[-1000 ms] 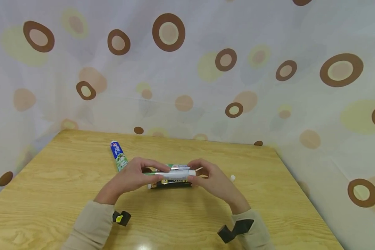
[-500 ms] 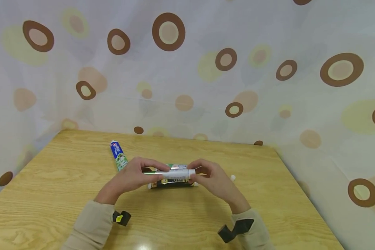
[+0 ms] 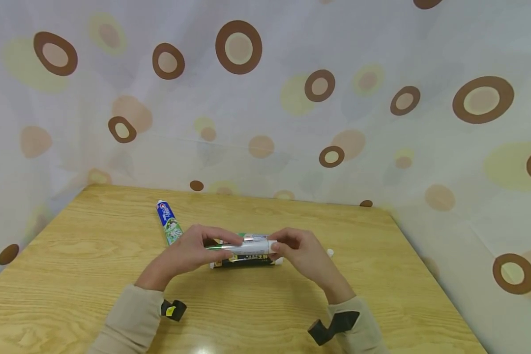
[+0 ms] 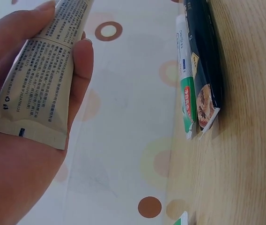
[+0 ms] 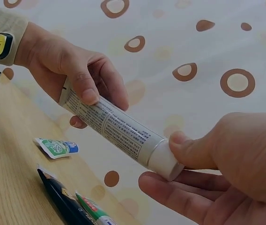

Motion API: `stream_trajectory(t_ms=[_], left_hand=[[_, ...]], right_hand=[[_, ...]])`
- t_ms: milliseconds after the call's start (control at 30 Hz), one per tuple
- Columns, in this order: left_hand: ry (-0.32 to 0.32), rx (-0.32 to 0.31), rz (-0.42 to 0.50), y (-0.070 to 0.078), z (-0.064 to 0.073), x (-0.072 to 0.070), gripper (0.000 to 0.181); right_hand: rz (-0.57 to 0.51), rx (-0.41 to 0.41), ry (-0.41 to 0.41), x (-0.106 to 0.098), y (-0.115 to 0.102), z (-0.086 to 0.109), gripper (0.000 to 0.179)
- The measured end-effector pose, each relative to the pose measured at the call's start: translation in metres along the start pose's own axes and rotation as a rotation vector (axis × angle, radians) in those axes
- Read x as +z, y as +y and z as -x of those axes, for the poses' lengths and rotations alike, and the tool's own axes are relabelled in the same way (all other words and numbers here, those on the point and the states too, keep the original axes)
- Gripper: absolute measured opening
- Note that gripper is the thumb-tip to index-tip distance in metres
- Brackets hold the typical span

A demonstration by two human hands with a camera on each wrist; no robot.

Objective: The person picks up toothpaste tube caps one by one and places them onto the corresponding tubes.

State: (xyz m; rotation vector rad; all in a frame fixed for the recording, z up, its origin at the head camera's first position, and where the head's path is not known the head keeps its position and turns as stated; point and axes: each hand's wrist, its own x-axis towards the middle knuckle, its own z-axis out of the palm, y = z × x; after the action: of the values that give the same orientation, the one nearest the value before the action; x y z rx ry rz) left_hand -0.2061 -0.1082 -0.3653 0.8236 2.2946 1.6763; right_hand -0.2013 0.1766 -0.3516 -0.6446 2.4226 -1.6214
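Observation:
A whitish toothpaste tube is held level above the table between both hands, its small print showing in the wrist views. My left hand grips the tube's flat crimped end, thumb on one face and fingers on the other. At the opposite end, my right hand pinches the white cap between thumb and fingers. Beneath the held tube, a black toothpaste tube and a green-and-white toothpaste tube lie side by side on the table, partly covered by it in the head view.
A blue-and-green toothpaste tube lies farther left, its lower end behind the left hand. To the right of the right hand sits a small white cap. A patterned curtain borders the wooden table at the back and sides.
My right thumb and fingers have shifted their pinch around the cap, covering more of it now. The left hand and the tube stay nearly in place.

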Motion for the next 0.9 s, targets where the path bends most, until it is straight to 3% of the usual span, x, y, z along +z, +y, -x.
stream_trajectory(t_ms=[367, 533, 900], left_hand=[[-0.016, 0.025, -0.042, 0.0032, -0.0001, 0.0037, 0.026], [0.002, 0.047, -0.107, 0.0024, 0.0001, 0.0039, 0.027], [0.012, 0.101, -0.134, 0.0019, -0.0010, 0.0034, 0.029]], right_hand=[[-0.003, 0.058, 0.032, 0.0006, -0.0009, -0.0002, 0.018], [-0.018, 0.085, 0.046, 0.0002, 0.0021, -0.0024, 0.020], [-0.056, 0.080, 0.074, -0.0037, 0.0080, -0.0028, 0.023]])
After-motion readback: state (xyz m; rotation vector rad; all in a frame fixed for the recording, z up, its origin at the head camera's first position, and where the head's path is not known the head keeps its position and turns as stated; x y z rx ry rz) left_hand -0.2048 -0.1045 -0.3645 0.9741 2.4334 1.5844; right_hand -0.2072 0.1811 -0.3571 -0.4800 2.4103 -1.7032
